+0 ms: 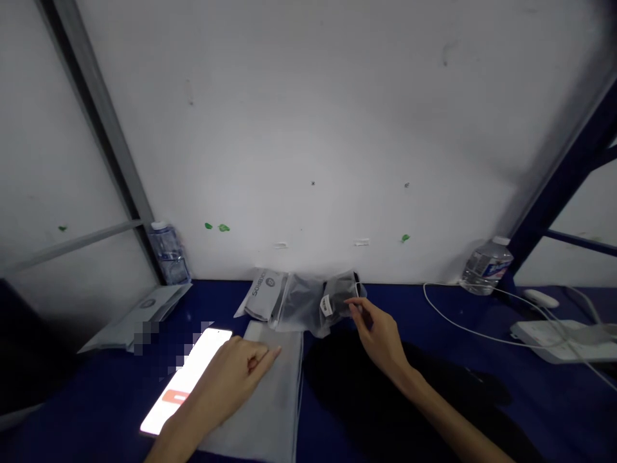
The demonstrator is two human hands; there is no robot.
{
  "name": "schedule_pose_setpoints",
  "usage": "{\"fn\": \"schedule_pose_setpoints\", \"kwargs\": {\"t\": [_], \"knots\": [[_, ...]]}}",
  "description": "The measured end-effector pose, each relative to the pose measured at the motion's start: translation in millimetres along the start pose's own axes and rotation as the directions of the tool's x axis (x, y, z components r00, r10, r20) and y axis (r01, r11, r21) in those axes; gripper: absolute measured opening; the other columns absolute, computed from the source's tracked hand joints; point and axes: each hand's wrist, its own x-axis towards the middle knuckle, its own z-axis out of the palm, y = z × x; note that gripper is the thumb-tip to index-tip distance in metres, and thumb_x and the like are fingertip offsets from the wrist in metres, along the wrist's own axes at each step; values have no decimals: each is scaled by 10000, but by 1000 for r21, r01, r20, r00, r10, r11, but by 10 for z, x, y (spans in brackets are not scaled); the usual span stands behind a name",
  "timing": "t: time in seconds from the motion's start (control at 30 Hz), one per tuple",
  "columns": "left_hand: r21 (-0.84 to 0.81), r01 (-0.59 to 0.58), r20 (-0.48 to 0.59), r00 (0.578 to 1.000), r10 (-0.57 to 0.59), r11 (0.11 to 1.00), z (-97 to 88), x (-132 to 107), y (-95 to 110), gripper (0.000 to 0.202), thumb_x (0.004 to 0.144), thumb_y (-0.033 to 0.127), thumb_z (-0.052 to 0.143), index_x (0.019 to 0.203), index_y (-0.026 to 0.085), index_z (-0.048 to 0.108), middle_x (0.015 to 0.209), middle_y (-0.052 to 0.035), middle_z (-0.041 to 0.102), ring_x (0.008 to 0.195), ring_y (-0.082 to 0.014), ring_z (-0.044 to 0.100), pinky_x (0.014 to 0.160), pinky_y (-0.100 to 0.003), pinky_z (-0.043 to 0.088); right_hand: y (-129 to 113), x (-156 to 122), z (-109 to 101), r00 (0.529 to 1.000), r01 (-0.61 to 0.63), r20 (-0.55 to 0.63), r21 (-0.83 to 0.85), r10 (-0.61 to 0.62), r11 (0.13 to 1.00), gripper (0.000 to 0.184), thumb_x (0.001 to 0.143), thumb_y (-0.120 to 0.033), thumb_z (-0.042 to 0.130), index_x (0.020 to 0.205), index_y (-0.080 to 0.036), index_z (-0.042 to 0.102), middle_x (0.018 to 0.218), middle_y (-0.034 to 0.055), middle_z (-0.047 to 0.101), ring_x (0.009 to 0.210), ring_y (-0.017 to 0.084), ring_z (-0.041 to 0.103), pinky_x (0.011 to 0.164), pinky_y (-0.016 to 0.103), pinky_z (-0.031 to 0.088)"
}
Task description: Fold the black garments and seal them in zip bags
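Note:
My left hand (236, 370) is over a stack of clear plastic bags (272, 411), with its thumb pointing right and the other fingers partly curled. Nothing shows in its grasp. With thumb and index finger close together, my right hand (380, 331) pinches at a clear plastic bag (342, 289) that has a dark item inside and a white label. Left of this bag, against the wall, lie another translucent bag (301, 302) and a grey printed packet (267, 294). Under my left wrist, a phone (207, 354) with a bright screen is partly covered.
Black cloth (347, 386) lies beneath my right forearm. Further grey packets (144, 312) are at the left, near a water bottle (171, 254). Another bottle (486, 265), a white cable (457, 328) and a white power strip (569, 337) are at the right. A white wall (313, 141) rises behind.

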Motion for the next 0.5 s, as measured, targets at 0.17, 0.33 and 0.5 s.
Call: {"fn": "schedule_pose_setpoints", "kwargs": {"t": [0.17, 0.33, 0.5], "knots": [[-122, 35, -84, 995, -46, 992, 111, -77, -71, 504, 993, 471, 392, 638, 212, 146, 587, 59, 165, 531, -121, 207, 506, -259, 198, 23, 50, 9, 990, 140, -16, -58, -141, 988, 257, 955, -262, 504, 1083, -244, 726, 986, 63, 758, 864, 260, 679, 823, 415, 521], [-310, 112, -56, 989, -136, 944, 217, -210, -149, 506, 964, 498, 443, 629, 214, 193, 588, 57, 202, 535, -120, 249, 498, -249, 203, -134, 173, -116, 962, 272, 14, -49, -271, 961, 307, 976, -203, 465, 1163, -258, 702, 979, 54, 742, 879, 226, 674, 811, 382, 540], [-449, 137, -82, 978, -194, 883, 270, -315, -58, 477, 943, 481, 483, 630, 209, 246, 594, 52, 246, 552, -125, 281, 515, -237, 241, -460, 23, -432, 939, 334, 98, -25, -330, 942, 337, 981, -160, 448, 1189, -274, 686, 912, 39, 721, 848, 204, 674, 740, 328, 550]]}}
